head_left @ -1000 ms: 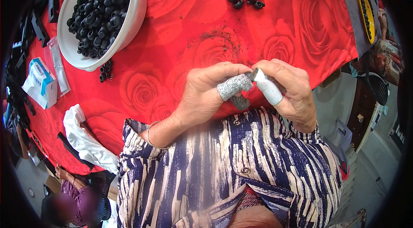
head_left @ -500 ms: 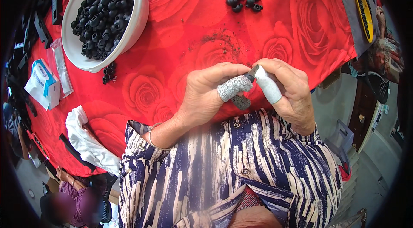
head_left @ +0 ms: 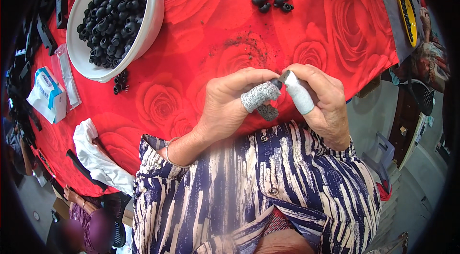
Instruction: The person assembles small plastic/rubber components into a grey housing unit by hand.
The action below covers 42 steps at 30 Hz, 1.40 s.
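Both my hands meet above the near side of the red table. My left hand point(head_left: 223, 100), with speckled grey covers on its thumb and another finger, pinches a small black part point(head_left: 276, 83), mostly hidden by the fingers. A small dark blade point(head_left: 284, 76) is gripped between the white-covered thumb and the forefinger of my right hand point(head_left: 328, 98). Its edge lies right beside the black part; whether they touch I cannot tell. Farther off, a small group of round black rubber-like parts point(head_left: 264, 8) rests on the cloth.
At the far left, a white bowl point(head_left: 155, 19) holds many black parts, with several more point(head_left: 120, 81) beside it. Black crumbs point(head_left: 247, 48) dot the rose-patterned cloth point(head_left: 191, 57). A tissue pack point(head_left: 48, 93) and white cloth point(head_left: 98, 155) lie left. Other people sit around the table; a yellow tray point(head_left: 405, 17) is far right.
The blade in my right hand has tilted and pulled slightly away from the black part, showing more of its metal. My left hand has barely moved.
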Tool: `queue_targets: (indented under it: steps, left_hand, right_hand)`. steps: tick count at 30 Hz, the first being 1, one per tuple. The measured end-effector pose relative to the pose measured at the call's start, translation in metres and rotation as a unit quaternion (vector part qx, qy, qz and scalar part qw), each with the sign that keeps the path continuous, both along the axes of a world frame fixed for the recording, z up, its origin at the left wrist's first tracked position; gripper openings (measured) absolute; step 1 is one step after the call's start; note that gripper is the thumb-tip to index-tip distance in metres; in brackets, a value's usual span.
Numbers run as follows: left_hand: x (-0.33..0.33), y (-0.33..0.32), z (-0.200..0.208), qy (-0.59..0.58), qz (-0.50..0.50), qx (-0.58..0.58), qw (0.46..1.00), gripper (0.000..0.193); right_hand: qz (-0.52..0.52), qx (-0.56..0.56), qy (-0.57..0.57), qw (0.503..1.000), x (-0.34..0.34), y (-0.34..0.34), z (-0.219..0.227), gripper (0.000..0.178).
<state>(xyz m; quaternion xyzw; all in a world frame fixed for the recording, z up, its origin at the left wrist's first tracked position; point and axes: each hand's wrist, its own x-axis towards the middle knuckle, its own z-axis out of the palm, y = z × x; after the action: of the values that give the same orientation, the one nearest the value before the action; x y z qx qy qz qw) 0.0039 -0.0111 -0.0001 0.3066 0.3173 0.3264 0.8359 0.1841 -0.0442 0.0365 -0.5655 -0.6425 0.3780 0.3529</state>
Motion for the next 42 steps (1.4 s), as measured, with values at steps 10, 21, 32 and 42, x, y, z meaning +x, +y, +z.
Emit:
queue_targets:
  steps: [10, 21, 32, 42]
  left_hand:
    - [0.001, -0.001, -0.001, 0.007, 0.003, 0.024, 1.0, 0.023]
    - [0.003, -0.002, -0.003, 0.057, 0.004, 0.038, 0.998, 0.021]
    - [0.0, -0.001, -0.001, 0.016, -0.009, 0.043, 0.999, 0.022]
    - [0.001, -0.001, -0.003, 0.04, -0.002, 0.062, 0.997, 0.024]
  right_hand:
    - [0.007, -0.01, -0.008, 1.0, 0.002, -0.001, -0.001, 0.027]
    - [0.045, -0.03, -0.015, 0.998, 0.006, 0.0, 0.003, 0.026]
    - [0.019, 0.001, -0.011, 1.0, 0.002, -0.001, 0.004, 0.028]
    - [-0.001, -0.014, -0.015, 1.0, -0.002, -0.006, 0.006, 0.029]
